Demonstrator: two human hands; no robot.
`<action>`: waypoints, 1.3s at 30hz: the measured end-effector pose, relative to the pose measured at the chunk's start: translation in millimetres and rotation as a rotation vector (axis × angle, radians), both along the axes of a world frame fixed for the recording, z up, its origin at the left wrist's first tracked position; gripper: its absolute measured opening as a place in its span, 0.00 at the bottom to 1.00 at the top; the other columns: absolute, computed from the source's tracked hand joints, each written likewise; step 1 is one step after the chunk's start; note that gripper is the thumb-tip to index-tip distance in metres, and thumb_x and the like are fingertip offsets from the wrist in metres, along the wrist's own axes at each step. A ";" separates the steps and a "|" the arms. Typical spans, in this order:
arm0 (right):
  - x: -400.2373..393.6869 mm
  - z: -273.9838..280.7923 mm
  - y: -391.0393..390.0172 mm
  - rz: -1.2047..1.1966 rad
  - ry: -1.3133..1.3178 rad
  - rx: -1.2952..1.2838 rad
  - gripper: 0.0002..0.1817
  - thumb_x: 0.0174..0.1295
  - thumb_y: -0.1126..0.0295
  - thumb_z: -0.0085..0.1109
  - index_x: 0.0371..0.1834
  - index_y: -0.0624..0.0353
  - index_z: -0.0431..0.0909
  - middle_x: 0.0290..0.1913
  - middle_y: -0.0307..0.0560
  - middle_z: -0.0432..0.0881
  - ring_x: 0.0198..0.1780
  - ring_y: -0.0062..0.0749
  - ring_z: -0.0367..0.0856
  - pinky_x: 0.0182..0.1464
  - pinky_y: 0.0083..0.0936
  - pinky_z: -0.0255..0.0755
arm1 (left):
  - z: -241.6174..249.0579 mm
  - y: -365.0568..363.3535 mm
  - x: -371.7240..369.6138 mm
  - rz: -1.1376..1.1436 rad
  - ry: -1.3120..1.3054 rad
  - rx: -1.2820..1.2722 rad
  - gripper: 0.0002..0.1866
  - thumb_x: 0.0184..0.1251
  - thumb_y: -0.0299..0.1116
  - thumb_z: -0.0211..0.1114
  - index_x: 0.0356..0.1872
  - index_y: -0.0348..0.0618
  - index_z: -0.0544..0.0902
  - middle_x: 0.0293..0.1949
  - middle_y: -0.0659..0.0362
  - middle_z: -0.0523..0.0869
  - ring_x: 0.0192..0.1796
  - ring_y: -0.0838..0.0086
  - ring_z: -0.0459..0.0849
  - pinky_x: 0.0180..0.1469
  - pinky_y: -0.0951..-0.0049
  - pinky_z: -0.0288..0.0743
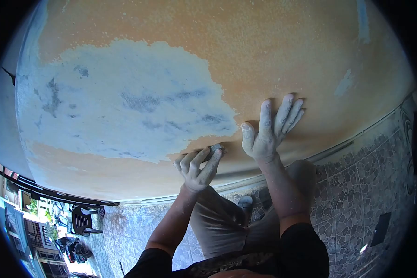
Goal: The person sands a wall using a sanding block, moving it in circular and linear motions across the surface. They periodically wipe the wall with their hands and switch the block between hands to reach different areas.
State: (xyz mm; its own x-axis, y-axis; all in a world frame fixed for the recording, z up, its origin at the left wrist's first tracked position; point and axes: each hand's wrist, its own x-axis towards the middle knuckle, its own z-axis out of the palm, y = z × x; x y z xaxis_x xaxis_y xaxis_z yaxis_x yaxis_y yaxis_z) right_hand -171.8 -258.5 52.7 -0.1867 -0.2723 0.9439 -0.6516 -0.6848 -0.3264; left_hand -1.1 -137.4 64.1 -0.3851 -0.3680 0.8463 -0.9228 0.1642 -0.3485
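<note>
Between dusty left fingers, grey block

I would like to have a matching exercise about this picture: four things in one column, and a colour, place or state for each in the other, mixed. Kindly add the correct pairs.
Things
1. left hand
2. right hand
3. bare patch
4. plastic armchair

Descriptions
A. open, fingers spread, against the orange wall
B. dark, at the lower left of the picture
C. gripping a small grey block
D. whitish, with dark grey smudges

Right pairs: 1-C, 2-A, 3-D, 4-B
</note>
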 end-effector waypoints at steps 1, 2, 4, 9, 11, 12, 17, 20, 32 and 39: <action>5.9 -2.1 2.1 0.010 -0.024 0.022 0.32 0.76 0.42 0.43 0.78 0.44 0.67 0.82 0.66 0.50 0.82 0.74 0.38 0.76 0.73 0.27 | 7.8 3.6 2.1 -0.018 0.028 0.047 0.23 0.54 0.37 0.83 0.53 0.64 0.89 0.47 0.67 0.80 0.49 0.71 0.73 0.50 0.69 0.67; 12.3 -6.3 7.7 0.037 -0.033 0.032 0.30 0.77 0.44 0.43 0.77 0.42 0.67 0.82 0.67 0.49 0.82 0.74 0.37 0.76 0.73 0.26 | 23.5 1.5 1.6 -0.017 0.104 -0.009 0.23 0.55 0.35 0.83 0.54 0.60 0.88 0.48 0.65 0.79 0.49 0.71 0.75 0.49 0.69 0.68; 18.6 -12.1 10.7 0.030 0.020 -0.007 0.29 0.78 0.46 0.41 0.77 0.43 0.67 0.82 0.68 0.49 0.82 0.74 0.36 0.77 0.71 0.26 | 66.1 -9.5 -3.4 -0.041 0.301 -0.137 0.24 0.57 0.31 0.81 0.57 0.50 0.87 0.49 0.60 0.78 0.50 0.70 0.76 0.47 0.69 0.70; 17.4 -12.5 11.5 0.030 0.050 -0.032 0.28 0.79 0.48 0.40 0.77 0.45 0.67 0.82 0.69 0.49 0.83 0.73 0.36 0.77 0.69 0.26 | 128.3 -30.3 -25.4 -0.092 0.657 -0.421 0.27 0.64 0.33 0.77 0.63 0.38 0.82 0.50 0.55 0.76 0.49 0.67 0.78 0.38 0.73 0.77; 18.3 -11.5 11.7 0.033 0.035 -0.041 0.27 0.79 0.48 0.42 0.76 0.44 0.69 0.82 0.68 0.50 0.83 0.73 0.36 0.78 0.68 0.26 | 83.9 -30.9 -21.9 0.035 0.232 -0.333 0.21 0.60 0.32 0.79 0.56 0.48 0.88 0.51 0.58 0.78 0.49 0.72 0.77 0.46 0.71 0.69; 18.2 -11.6 11.9 0.031 0.027 -0.041 0.27 0.79 0.48 0.42 0.76 0.44 0.69 0.82 0.68 0.50 0.83 0.73 0.36 0.78 0.68 0.26 | 62.4 -25.8 -20.3 0.012 0.094 -0.212 0.21 0.59 0.33 0.80 0.55 0.53 0.89 0.50 0.62 0.80 0.49 0.73 0.77 0.47 0.70 0.68; 15.1 -13.1 12.2 0.061 0.038 -0.037 0.27 0.78 0.49 0.46 0.74 0.45 0.71 0.82 0.65 0.51 0.83 0.72 0.37 0.78 0.68 0.26 | 46.2 5.0 6.4 -0.041 -0.086 0.089 0.23 0.56 0.32 0.81 0.55 0.59 0.89 0.49 0.67 0.81 0.48 0.71 0.76 0.51 0.67 0.67; 15.5 -12.5 10.0 0.046 0.027 -0.067 0.27 0.77 0.49 0.46 0.73 0.47 0.72 0.82 0.65 0.52 0.83 0.71 0.38 0.78 0.68 0.28 | 98.1 9.1 26.5 0.062 0.114 -0.154 0.25 0.61 0.29 0.77 0.61 0.38 0.84 0.49 0.55 0.78 0.52 0.65 0.78 0.45 0.67 0.78; 12.3 -15.2 10.2 0.034 0.059 -0.061 0.29 0.76 0.49 0.47 0.75 0.51 0.70 0.82 0.66 0.52 0.83 0.70 0.40 0.78 0.68 0.30 | 42.3 14.7 4.2 -0.018 -0.130 0.246 0.21 0.56 0.28 0.79 0.52 0.58 0.90 0.45 0.64 0.82 0.49 0.70 0.76 0.51 0.68 0.67; 17.8 -17.5 8.5 0.074 -0.055 -0.066 0.26 0.75 0.46 0.47 0.71 0.41 0.76 0.81 0.60 0.57 0.83 0.68 0.42 0.79 0.67 0.27 | 99.1 -11.9 20.0 0.118 0.388 -0.448 0.27 0.63 0.32 0.78 0.62 0.35 0.82 0.51 0.52 0.76 0.51 0.64 0.75 0.40 0.69 0.76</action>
State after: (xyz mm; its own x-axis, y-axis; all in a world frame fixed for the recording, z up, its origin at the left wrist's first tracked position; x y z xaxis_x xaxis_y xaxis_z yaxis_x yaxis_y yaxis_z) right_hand -154.0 -250.0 35.2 -0.2202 -0.2248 0.9492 -0.5805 -0.7518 -0.3127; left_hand 18.9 -149.4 163.2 0.0047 0.0355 0.9994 -0.9995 -0.0323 0.0058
